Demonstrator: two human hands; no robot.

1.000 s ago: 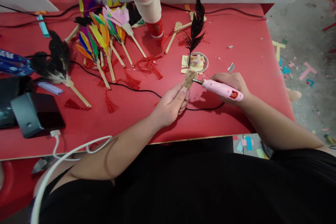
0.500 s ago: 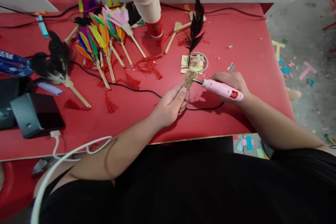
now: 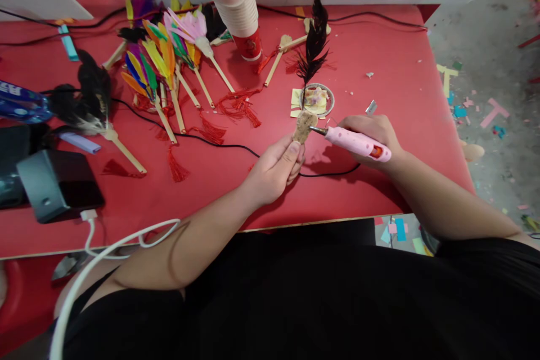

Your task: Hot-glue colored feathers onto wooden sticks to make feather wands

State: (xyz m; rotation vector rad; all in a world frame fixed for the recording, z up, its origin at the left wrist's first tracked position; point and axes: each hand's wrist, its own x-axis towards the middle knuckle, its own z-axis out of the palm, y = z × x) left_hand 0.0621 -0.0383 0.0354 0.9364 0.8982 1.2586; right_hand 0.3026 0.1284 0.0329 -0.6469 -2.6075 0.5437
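My left hand (image 3: 278, 169) pinches the lower end of a small tan fan-shaped piece (image 3: 305, 126), thumb on top. A black feather (image 3: 314, 39) stands up from that piece's far edge. In my right hand (image 3: 373, 132) is a pink glue gun (image 3: 354, 143), its metal tip at the right side of the tan piece; whether it touches I cannot tell. Just beyond lies a round dish (image 3: 331, 102) with yellowish paper pieces (image 3: 314, 100) on it. A small metal blade (image 3: 371, 107) rests past my right hand.
Feather fans with wooden handles and red tassels (image 3: 171, 87) crowd the left of the red table (image 3: 202, 185). Stacked paper cups (image 3: 242, 11) stand at the back. A dark box (image 3: 59, 185) with a white cable (image 3: 109, 247) sits left. A black cord (image 3: 228, 146) crosses the table.
Hardly anything differs. The glue gun's tip and the feather have shifted very slightly; both hands keep their grip and place.
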